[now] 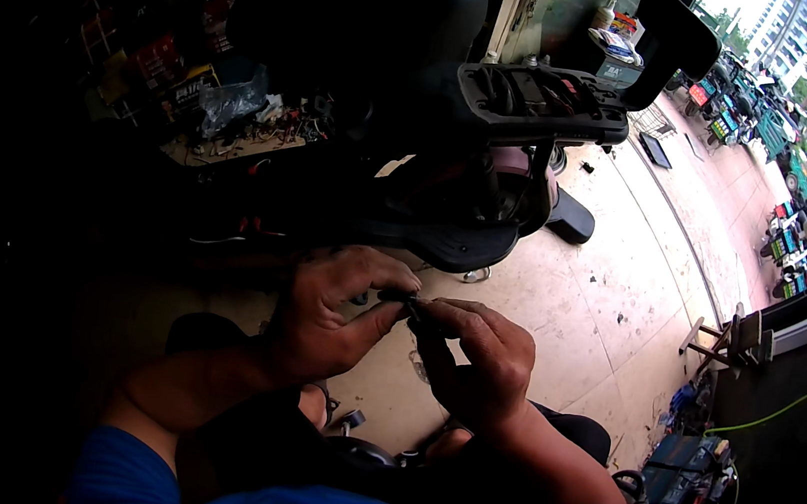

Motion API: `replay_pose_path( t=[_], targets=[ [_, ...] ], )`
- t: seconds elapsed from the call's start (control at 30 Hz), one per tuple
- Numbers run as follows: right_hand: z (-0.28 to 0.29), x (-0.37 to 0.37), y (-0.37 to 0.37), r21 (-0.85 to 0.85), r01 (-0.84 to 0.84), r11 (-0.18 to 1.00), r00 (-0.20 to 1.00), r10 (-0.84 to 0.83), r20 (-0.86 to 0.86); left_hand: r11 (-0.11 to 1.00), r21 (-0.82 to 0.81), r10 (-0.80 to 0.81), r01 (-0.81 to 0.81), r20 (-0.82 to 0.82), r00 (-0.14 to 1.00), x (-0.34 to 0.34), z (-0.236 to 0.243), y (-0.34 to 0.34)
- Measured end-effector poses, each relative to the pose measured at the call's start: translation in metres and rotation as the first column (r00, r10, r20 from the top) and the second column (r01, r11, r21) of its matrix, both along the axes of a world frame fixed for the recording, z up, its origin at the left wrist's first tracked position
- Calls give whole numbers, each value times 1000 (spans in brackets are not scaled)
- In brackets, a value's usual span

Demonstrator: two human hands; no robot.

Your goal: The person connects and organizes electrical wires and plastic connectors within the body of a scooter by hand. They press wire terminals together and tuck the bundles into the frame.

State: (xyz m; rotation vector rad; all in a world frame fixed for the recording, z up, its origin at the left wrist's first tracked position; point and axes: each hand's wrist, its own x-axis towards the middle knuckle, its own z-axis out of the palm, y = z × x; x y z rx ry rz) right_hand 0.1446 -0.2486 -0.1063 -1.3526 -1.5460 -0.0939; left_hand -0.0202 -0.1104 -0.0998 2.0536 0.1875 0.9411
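Observation:
My left hand (346, 310) and my right hand (477, 352) meet below the black scooter, fingertips pinched on a small dark piece (411, 302), too small and shadowed to name. My left hand's thumb and forefinger are on it from the left, my right hand's fingers from the right. Just beyond them are the scooter's dark lower body (455, 243), with a small metal loop (477, 276) on the floor. The scooter's rear rack (543, 103) stands higher up. My bent legs and feet (352, 427) show beneath my hands.
A cluttered bench (237, 131) with wires and plastic bags sits at the shadowed left. A wooden stool (720, 341), toolboxes (684, 468) and a green hose (777, 414) line the right. Outside, rows of parked scooters (792, 244) stand on pink paving. A tiled floor (606, 327) spreads between.

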Motion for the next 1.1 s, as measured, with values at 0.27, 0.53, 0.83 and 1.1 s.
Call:
replay_pose_path(
  t=[0.27,0.53,0.83,1.1],
  targets=[
    [4,0,-3,-29,-3,1000,1000,4,13,998,66,1,-1,0,1000,-1,2,-1],
    [10,0,-5,-104,-167,981,934,123,-334,1000,9,-8,8,46,999,0,2,-1],
    [11,-6,-9,-138,-408,903,448,66,-892,993,107,43,-47,43,998,5,2,-4],
    [0,-1,-9,-131,-310,942,519,52,-853,1000,22,-2,3,-43,999,6,4,-10]
  ],
)
